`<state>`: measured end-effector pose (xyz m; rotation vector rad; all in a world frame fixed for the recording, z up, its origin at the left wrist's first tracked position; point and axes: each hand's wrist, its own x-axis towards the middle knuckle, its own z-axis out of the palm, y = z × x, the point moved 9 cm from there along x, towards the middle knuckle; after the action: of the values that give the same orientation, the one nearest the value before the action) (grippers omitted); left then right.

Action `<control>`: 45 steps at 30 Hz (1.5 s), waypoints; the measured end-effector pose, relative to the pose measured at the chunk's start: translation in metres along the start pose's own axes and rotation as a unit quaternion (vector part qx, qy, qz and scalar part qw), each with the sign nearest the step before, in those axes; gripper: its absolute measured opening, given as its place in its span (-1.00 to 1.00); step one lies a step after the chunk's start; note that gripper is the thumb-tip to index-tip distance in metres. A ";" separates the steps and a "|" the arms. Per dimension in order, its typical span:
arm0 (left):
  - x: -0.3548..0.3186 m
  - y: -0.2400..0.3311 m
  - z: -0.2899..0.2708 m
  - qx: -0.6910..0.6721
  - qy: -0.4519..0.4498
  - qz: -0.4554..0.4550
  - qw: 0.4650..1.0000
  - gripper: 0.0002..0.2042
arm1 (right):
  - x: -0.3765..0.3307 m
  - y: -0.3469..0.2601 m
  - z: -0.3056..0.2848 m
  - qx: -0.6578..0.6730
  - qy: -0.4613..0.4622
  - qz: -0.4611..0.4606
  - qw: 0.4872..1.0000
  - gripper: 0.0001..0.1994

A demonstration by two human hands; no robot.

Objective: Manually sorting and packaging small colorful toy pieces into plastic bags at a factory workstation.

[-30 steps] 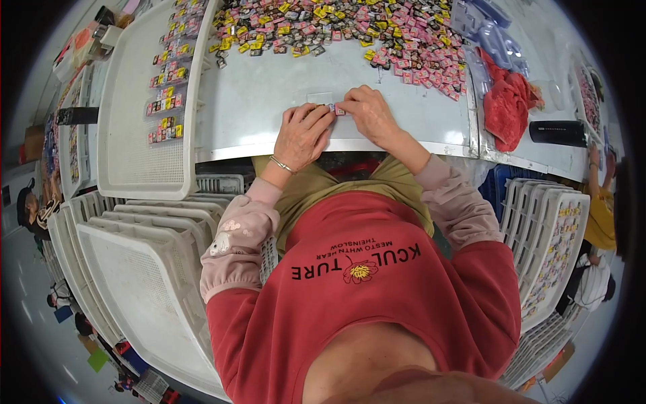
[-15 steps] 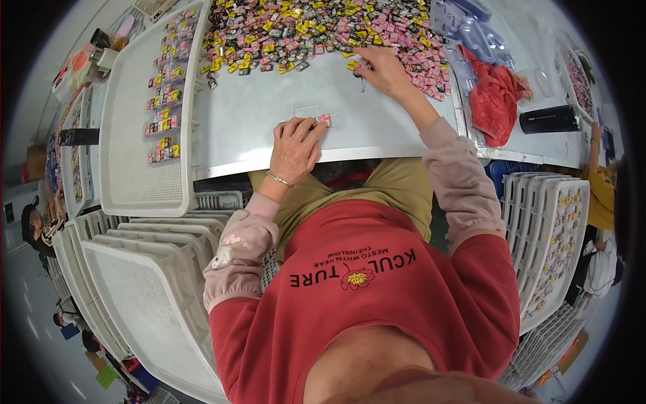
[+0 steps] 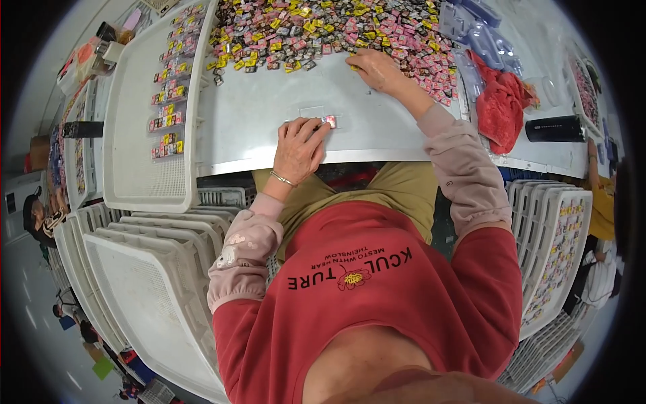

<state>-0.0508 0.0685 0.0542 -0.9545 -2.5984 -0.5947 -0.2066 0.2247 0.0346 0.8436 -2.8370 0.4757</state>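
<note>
My left hand (image 3: 298, 147) rests near the table's front edge, its curled fingers holding a small clear plastic tray (image 3: 313, 108) and covering much of it. A small pink-and-white block (image 3: 329, 121) shows at the fingertips, at the tray's right side. Farther out, my right hand (image 3: 378, 69) pinches a small yellow block (image 3: 352, 61) between thumb and fingers, at the near edge of a wide pile of small pink, yellow and dark blocks (image 3: 296, 42).
On the left, a white mesh tray (image 3: 131, 121) carries a column of filled clear trays (image 3: 168, 121). A red cloth (image 3: 498, 108), empty clear plastic trays (image 3: 481, 37) and a black cylinder (image 3: 555, 128) lie right. White trays stand stacked at lower left (image 3: 134, 283) and right (image 3: 552, 249).
My right hand has moved slightly left and closed on a yellow block at the pile's edge. My left hand stays at the clear tray. The whole view has shifted slightly.
</note>
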 end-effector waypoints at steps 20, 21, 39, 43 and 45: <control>0.000 0.003 0.003 -0.017 -0.028 0.019 0.999 -0.56 | -0.082 -0.095 0.002 0.220 0.079 0.072 0.970 -0.73; 0.000 0.003 0.003 -0.018 -0.027 0.020 0.999 -0.56 | -0.082 -0.098 -0.001 0.206 0.085 0.054 0.973 -0.72; -0.003 -0.002 0.004 -0.030 -0.016 0.017 0.999 -0.55 | -0.087 -0.096 -0.001 0.162 0.107 0.055 0.979 -0.77; -0.001 0.000 0.003 -0.025 -0.011 0.023 0.999 -0.56 | -0.088 -0.110 -0.006 0.076 0.099 0.061 0.990 -0.83; 0.002 0.004 0.002 -0.028 -0.008 0.032 0.999 -0.57 | -0.088 -0.112 -0.014 0.047 0.117 0.039 0.991 -0.77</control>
<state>-0.0503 0.0732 0.0540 -1.0604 -2.5669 -0.6497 -0.0706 0.1852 0.0572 0.6446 -2.6568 0.6751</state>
